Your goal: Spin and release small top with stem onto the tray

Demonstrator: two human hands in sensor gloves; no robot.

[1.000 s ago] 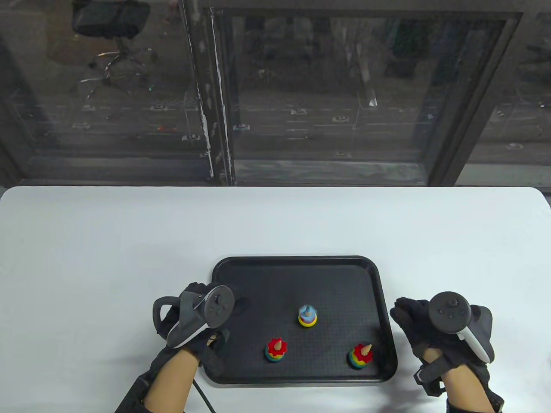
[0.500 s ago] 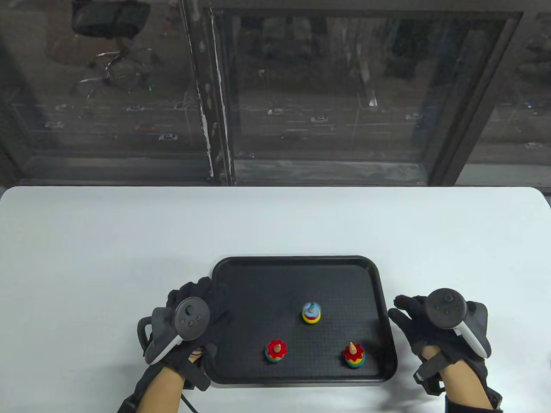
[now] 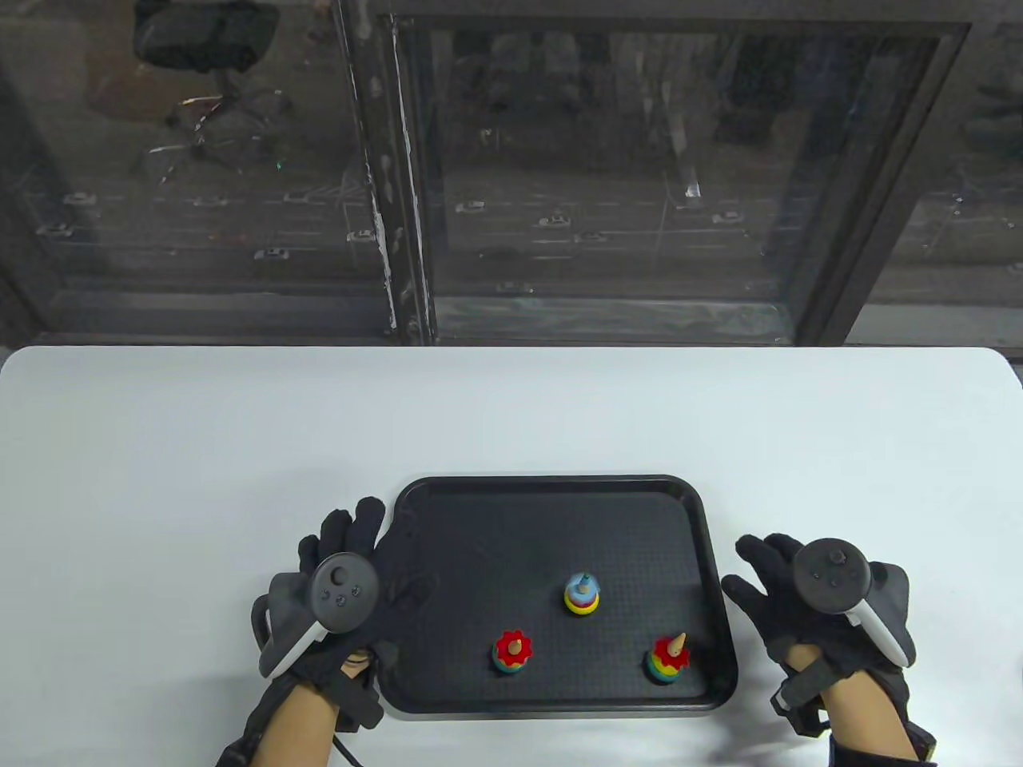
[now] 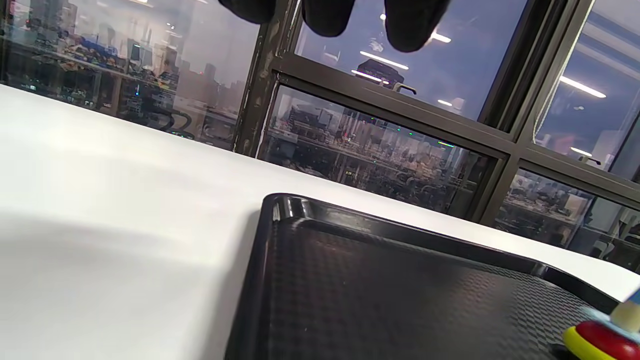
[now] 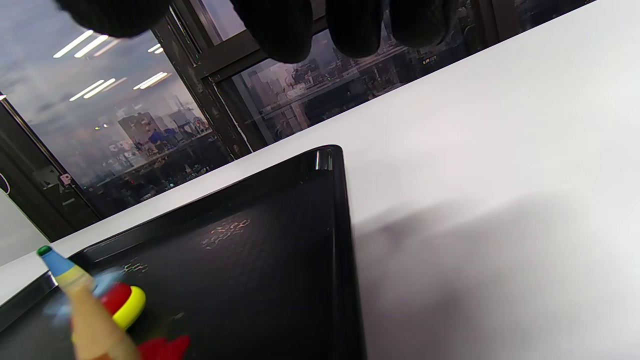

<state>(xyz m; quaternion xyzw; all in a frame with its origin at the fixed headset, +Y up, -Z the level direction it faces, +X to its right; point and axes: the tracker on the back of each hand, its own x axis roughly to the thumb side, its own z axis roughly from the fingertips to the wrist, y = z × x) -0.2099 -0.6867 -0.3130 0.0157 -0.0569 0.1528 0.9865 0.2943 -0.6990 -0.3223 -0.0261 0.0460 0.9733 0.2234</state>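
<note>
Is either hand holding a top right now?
No: all three tops stand on the tray, while the left hand and right hand hold nothing.

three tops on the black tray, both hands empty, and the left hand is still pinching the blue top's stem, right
Not quite. In the table view the left hand holds nothing; it lies open over the black tray's left edge, apart from the blue top. The three tops sit on the tray and the right hand is empty.

I count three small tops: one blue-tipped (image 3: 582, 594) at twelve o'clock, one red-flowered (image 3: 512, 651) at seven, one leaning (image 3: 668, 658) at five. One black tray (image 3: 551, 511) bears them, on one white table (image 3: 511, 415).
</note>
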